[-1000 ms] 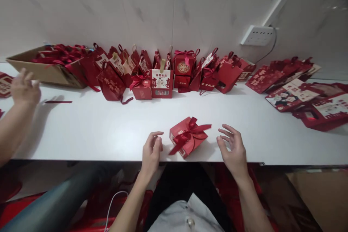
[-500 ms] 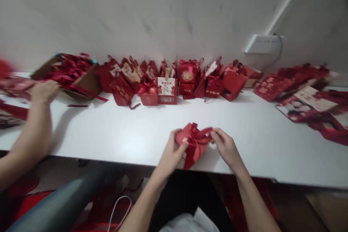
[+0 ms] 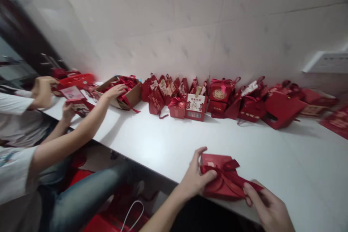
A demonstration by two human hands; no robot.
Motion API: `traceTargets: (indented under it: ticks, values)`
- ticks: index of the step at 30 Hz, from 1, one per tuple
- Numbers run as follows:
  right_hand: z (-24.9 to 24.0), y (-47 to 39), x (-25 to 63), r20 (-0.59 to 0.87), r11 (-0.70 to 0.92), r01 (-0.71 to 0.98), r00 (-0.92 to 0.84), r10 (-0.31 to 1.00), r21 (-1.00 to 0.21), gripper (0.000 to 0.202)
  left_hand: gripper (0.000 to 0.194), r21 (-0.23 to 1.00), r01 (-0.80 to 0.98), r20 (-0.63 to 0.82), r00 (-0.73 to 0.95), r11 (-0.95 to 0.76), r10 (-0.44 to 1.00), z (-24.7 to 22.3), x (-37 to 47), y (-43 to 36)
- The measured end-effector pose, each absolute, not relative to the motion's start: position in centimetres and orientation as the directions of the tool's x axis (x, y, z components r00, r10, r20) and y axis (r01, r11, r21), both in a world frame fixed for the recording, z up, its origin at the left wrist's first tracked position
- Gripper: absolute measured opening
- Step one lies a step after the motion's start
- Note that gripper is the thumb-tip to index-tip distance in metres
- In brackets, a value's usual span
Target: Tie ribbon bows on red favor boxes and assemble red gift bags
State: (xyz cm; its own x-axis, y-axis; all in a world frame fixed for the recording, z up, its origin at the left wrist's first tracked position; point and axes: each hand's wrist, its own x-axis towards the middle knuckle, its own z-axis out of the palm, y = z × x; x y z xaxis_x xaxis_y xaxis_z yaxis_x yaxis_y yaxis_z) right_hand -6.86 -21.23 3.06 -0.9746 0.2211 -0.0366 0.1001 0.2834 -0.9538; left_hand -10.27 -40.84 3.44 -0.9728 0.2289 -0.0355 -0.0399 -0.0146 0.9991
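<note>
Red gift box lies at the desk's near edge; left hand grips its side, right hand pinches the ribbon tail. Keep the box pinned flat while drawing the ribbon taut.

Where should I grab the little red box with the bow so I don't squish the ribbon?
Hold the red box by its plain side walls, coming in from left and right. The bow and its ribbon tails lie across the top, so a grip from above would likely crush them. The left hand already grips the left side; the right hand pinches a ribbon tail.
</note>
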Motion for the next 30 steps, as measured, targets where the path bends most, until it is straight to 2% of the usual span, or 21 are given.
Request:
traceTargets:
  ticks: [1, 3, 7, 11, 15, 17, 19, 22, 25, 27, 30]
  values:
    - [3.8, -21.6, -6.5, -0.041, 0.274, 0.107, -0.971, 0.237, -0.956, 0.045, 0.072, 0.998, -0.046, -0.034, -0.971, -0.046, 0.235, 3.4, -10.1, -41.0]
    - [4.9, -22.1, -5.9, -0.059, 0.251, 0.098, -0.986, 0.157, -0.963, 0.044, 0.068, 0.995, -0.062, -0.042, -0.970, -0.077, 0.241, 3.2, -9.9, -41.1]
    - [6.0, -22.3, -4.8, -0.126, 0.201, 0.129, -0.992, 0.028, -0.971, 0.049, 0.062, 0.999, -0.047, -0.044, -0.982, -0.014, 0.186, 2.9, -9.4, -40.8]
    - [6.2, -22.4, -4.1, -0.182, 0.215, 0.169, -0.982, -0.044, -0.962, 0.047, 0.067, 0.999, -0.050, -0.048, -0.982, -0.004, 0.180, 2.8, -8.9, -40.1]
    - [6.1, -22.4, -4.2, -0.180, 0.182, 0.161, -0.980, -0.091, -0.970, 0.045, 0.072, 0.997, -0.071, -0.074, -0.981, 0.027, 0.181, 2.4, -8.8, -40.3]
    - [6.1, -22.3, -4.4, -0.175, 0.159, 0.156, -0.978, -0.116, -0.975, 0.044, 0.070, 0.996, -0.054, -0.066, -0.982, 0.073, 0.179, 2.4, -8.5, -41.0]
    - [6.0, -22.0, -4.4, -0.172, 0.150, 0.153, -0.977, -0.126, -0.977, 0.043, 0.064, 0.982, -0.050, -0.073, -0.990, 0.183, 0.119, 2.8, -7.9, -42.0]
    - [5.8, -21.7, -4.3, -0.177, 0.159, 0.153, -0.973, -0.146, -0.975, 0.042, 0.043, 0.924, -0.153, -0.169, -0.986, 0.351, 0.014, 4.0, -6.7, -43.1]
    - [6.0, -21.7, -4.3, -0.192, 0.178, 0.162, -0.967, -0.169, -0.971, 0.043, 0.039, 0.918, -0.222, -0.271, -0.956, 0.329, 0.110, 5.2, -6.4, -43.3]
    - [6.2, -21.8, -4.4, -0.204, 0.213, 0.164, -0.962, -0.183, -0.963, 0.045, 0.040, 0.937, -0.219, -0.271, -0.947, 0.272, 0.171, 5.6, -6.6, -43.1]
    - [6.1, -21.8, -4.1, -0.222, 0.296, 0.160, -0.956, -0.189, -0.942, 0.044, 0.039, 0.950, -0.215, -0.257, -0.950, 0.225, 0.176, 5.0, -6.4, -43.1]
